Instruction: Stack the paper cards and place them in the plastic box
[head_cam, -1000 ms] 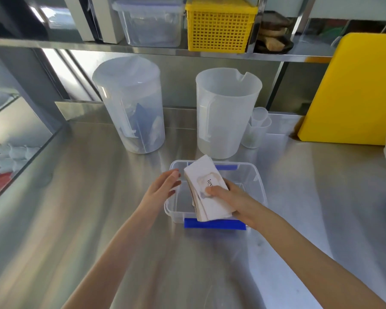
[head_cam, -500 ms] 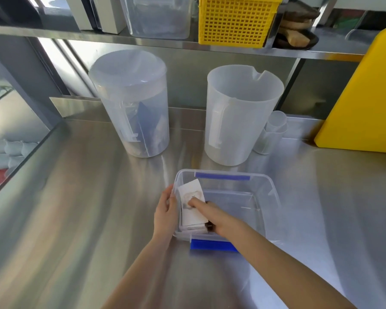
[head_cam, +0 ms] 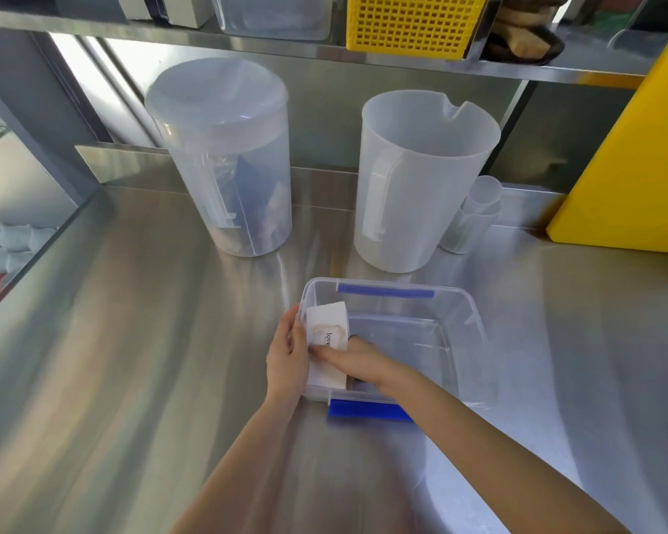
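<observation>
A clear plastic box with blue clips stands on the steel counter in front of me. A stack of white paper cards lies inside it against the left wall, the top card printed with "love". My right hand reaches into the box and presses its fingers flat on the stack. My left hand cups the box's left wall from outside, fingertips touching the cards' left edge. The lower part of the stack is hidden by my right hand.
Behind the box stand a lidded translucent pitcher and an open pitcher, with small cups beside it. A yellow cutting board leans at the right. A shelf above carries a yellow basket.
A second ago my right hand held the stack tilted above the box. It has since lowered the cards down against the left wall, and my left hand closed in on that wall.
</observation>
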The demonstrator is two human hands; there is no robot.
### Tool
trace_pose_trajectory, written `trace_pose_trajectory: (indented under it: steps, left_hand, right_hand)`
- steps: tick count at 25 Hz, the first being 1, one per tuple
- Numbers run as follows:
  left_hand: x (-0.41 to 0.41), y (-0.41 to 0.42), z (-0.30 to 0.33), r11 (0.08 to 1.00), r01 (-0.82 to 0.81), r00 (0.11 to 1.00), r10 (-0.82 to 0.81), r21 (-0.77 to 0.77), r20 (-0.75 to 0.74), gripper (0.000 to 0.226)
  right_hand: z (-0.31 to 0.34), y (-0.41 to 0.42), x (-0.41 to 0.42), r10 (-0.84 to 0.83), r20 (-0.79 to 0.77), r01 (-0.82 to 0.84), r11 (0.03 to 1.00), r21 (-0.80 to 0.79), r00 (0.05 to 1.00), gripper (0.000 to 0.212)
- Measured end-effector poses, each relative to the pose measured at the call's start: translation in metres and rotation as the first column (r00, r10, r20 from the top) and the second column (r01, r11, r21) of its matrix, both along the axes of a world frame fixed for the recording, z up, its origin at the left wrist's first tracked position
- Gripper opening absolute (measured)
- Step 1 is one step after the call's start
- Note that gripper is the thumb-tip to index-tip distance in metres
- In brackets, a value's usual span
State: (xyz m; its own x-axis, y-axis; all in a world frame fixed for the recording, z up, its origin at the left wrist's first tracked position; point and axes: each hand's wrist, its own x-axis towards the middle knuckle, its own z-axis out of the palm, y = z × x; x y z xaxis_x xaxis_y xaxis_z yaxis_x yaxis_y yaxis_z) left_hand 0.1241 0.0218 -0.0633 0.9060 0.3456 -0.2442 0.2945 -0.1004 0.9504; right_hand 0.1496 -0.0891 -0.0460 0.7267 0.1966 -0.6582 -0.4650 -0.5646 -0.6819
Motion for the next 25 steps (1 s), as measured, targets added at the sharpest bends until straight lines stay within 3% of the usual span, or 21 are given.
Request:
trace_pose_trajectory:
  steps: [2, 6, 10, 15, 20, 25]
  left_hand:
    - [0.0, 0.0, 0.0, 1.0, 0.001, 1.0, -0.001, 0.004, -0.005, 0.036]
    - [-0.001, -0.001, 0.001, 1.0, -0.01, 1.0, 0.01, 0.002, -0.011, 0.036]
    - [-0.001, 0.0, 0.001, 1.0, -0.001, 1.0, 0.001, 0.024, -0.017, 0.037]
    - [-0.001, 0.0, 0.0, 1.0, -0.004, 1.0, 0.004, 0.012, 0.011, 0.037]
    - [0.003, 0.005, 0.0, 0.996, 0.049, 0.999, -0.049, 0.07, -0.002, 0.035]
    - [0.005, 0.02, 0.024, 0.932, 0.194, 0.981, -0.177, 0.306, -0.085, 0.043]
  right_hand:
    - [0.004, -0.001, 0.001, -0.015, -0.014, 0.016, 0.997, 0.078, 1.0, 0.034]
    - [0.002, 0.005, -0.002, 0.021, 0.045, -0.025, 0.997, 0.078, 0.999, 0.037]
    - [0.007, -0.006, 0.0, -0.051, -0.058, 0.058, 0.992, 0.116, 0.997, 0.03]
    - [0.007, 0.008, -0.003, 0.002, -0.022, 0.004, 0.967, 0.255, 1.0, 0.032]
    - [0.015, -0.014, -0.001, -0.003, -0.09, 0.018, 0.986, 0.165, 0.996, 0.041]
    - [0.04, -0.029, -0.007, 0.103, 0.037, -0.102, 0.994, -0.027, 0.994, 0.052]
